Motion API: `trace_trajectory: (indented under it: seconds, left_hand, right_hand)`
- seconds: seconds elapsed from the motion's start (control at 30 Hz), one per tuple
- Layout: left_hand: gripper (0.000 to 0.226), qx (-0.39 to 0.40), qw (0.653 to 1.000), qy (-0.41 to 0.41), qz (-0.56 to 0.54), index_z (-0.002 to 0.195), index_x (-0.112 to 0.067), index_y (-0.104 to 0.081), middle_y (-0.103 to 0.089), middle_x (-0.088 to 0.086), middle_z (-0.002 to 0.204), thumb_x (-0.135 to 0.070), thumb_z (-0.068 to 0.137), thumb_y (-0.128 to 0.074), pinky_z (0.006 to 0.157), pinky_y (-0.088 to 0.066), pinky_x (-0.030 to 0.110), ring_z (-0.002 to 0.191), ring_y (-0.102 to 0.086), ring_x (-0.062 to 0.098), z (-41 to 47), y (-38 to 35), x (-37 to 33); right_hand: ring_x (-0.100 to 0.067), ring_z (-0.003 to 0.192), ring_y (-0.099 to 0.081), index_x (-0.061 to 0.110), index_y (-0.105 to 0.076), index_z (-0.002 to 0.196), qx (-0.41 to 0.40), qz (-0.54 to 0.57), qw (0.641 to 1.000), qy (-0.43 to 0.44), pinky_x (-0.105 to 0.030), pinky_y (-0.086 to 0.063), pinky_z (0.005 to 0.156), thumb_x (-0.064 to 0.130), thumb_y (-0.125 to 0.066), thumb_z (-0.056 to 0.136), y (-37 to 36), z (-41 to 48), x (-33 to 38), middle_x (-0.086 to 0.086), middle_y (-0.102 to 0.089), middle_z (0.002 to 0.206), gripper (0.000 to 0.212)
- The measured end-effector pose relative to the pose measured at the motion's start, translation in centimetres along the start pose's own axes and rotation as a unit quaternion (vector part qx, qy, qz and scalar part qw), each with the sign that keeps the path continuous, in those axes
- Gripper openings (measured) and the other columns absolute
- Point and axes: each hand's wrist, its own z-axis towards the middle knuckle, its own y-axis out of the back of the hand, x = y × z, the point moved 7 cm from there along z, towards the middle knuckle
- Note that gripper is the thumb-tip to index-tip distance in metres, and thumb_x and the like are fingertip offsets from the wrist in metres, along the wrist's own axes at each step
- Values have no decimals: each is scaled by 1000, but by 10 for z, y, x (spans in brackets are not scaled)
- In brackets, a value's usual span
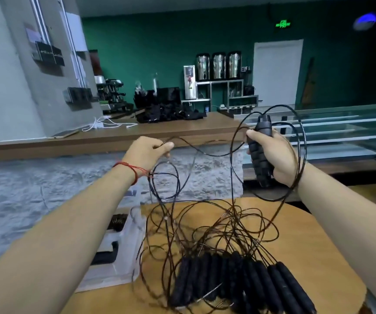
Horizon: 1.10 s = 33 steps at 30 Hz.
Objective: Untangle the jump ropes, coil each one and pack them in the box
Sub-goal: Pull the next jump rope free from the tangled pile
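Observation:
My right hand [273, 155] grips black foam jump-rope handles [259, 152] upright, with a thin black cord [232, 168] looped in coils around that hand. My left hand [150, 150] pinches the same cord at about chest height. From both hands the cord drops into a tangle of thin ropes [205, 225] on the round wooden table [318, 241]. Several black foam handles [239, 282] lie side by side at the table's near edge. A clear plastic box [123, 245] stands at the table's left with dark items inside.
A long wooden counter [182, 130] runs behind the table, carrying white cables, a phone and black gear. A glass display case [341, 130] stands at the right. A coffee machine and steel urns line the green back wall.

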Motion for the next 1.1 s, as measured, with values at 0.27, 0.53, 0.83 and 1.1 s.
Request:
trace_trajectory:
  seconds: [0.27, 0.53, 0.83, 1.1]
  left_hand:
    - [46, -56, 998, -15, 12, 78, -20, -76, -56, -16, 48, -45, 109, -52, 57, -35, 24, 53, -53, -3, 0, 21, -6]
    - [37, -7, 999, -24, 46, 89, -23, -73, -66, -5, 74, -44, 109, -50, 64, -42, 31, 72, -61, 12, -3, 13, 5]
    - [23, 97, 994, 48, 24, 103, -20, -66, -68, -1, 100, -38, 108, -54, 80, -50, 35, 96, -65, 22, -44, -51, 13]
    - [32, 105, 956, 56, -267, 121, -35, -59, -71, 2, 123, -60, 102, -54, 86, -47, 33, 108, -68, 16, -101, -82, -74]
  right_hand:
    - [-29, 79, -60, 18, -68, 110, 7, 5, 1000, 19, -44, -47, 69, 44, -78, 87, -10, -5, -4, -13, -67, 89, 36]
    - [-21, 63, -63, 18, -70, 107, 4, 46, 999, -19, -27, -52, 59, 42, -72, 97, -2, -18, 8, -7, -73, 82, 26]
    - [-20, 75, -69, 22, -70, 114, 51, 85, 995, 8, -33, -57, 69, 41, -74, 96, -11, -44, 53, -5, -75, 95, 27]
    - [-20, 77, -70, 5, -65, 129, 106, 36, 992, 65, -34, -58, 71, 31, -68, 101, -43, -80, 92, -12, -78, 104, 38]
